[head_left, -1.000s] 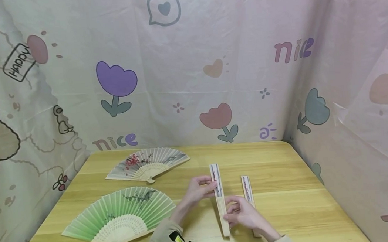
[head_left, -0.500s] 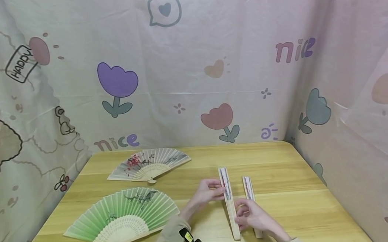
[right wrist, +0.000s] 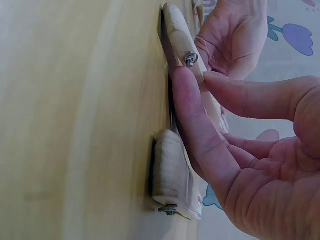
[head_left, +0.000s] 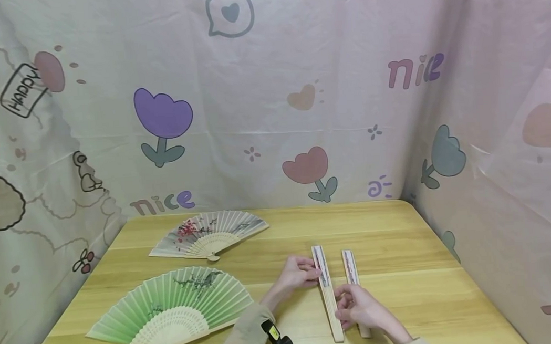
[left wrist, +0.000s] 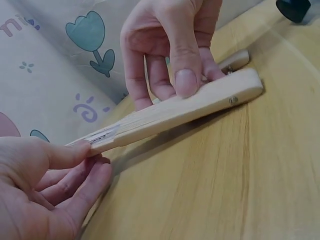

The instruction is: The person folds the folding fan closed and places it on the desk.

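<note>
A folded hand fan (head_left: 328, 295) with pale wooden ribs and a printed strip slants just above the table, a narrow shadow under it in the left wrist view. My left hand (head_left: 299, 273) pinches its far, printed end between thumb and fingers. Toward the near, riveted end, my right hand (head_left: 362, 309) pinches the ribs, thumb on top in the left wrist view (left wrist: 186, 82). A second folded fan (head_left: 350, 267) lies to the right, nearly parallel, partly hidden behind my right hand; its riveted end (right wrist: 167, 185) shows in the right wrist view.
On the left of the wooden table (head_left: 382, 218), an open green fan (head_left: 216, 291) lies spread. Behind it is an open grey fan (head_left: 241, 224) with red blossoms. Printed cloth (head_left: 251, 89) hangs at the back and both sides. A black device (head_left: 278, 340) is strapped at my left wrist.
Both hands have shifted right with the held folded fan, bringing it closer to the second folded fan. Its far end has come down lower. The other fans have stayed put.
</note>
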The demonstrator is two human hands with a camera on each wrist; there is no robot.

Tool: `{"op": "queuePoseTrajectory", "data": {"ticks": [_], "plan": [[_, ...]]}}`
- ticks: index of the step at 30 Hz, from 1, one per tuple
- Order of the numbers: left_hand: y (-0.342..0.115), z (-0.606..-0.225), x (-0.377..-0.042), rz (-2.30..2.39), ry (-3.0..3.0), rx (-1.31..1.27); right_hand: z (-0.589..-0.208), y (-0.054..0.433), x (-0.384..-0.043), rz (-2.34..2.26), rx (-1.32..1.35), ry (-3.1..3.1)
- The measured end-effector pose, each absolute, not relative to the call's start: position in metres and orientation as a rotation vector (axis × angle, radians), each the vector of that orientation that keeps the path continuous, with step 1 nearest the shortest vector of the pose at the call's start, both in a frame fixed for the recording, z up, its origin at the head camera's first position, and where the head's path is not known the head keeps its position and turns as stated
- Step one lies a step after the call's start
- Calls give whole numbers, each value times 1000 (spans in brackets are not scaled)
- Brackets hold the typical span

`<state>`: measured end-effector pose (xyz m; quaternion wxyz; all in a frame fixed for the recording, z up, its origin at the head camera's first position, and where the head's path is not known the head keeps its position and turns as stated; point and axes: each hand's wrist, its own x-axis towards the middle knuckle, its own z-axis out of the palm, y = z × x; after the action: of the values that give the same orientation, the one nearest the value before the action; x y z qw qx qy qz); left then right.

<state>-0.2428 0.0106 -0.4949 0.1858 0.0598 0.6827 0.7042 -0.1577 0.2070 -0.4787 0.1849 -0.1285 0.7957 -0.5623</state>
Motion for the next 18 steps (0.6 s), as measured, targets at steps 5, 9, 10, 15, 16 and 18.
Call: {"op": "queuePoseTrajectory", "data": {"ticks": [5,9,10,15,16,18], "plan": [[11,-495,-245,1952,1934,143,-478,206,-159,-1566,-358,2258],[13,-495,-247,1944,1921,146,-477,206,-159,-1533,-347,2291],[13,-496,-248,1944,1918,147,-476,206,-159,-1523,-343,2300],[18,-497,-249,1926,1944,153,-474,207,-159,-1486,-318,2324],[19,-497,-249,1919,1958,154,-473,207,-159,-1484,-317,2324],[20,-496,-248,1905,1981,141,-472,207,-159,-1480,-313,2323]]}}
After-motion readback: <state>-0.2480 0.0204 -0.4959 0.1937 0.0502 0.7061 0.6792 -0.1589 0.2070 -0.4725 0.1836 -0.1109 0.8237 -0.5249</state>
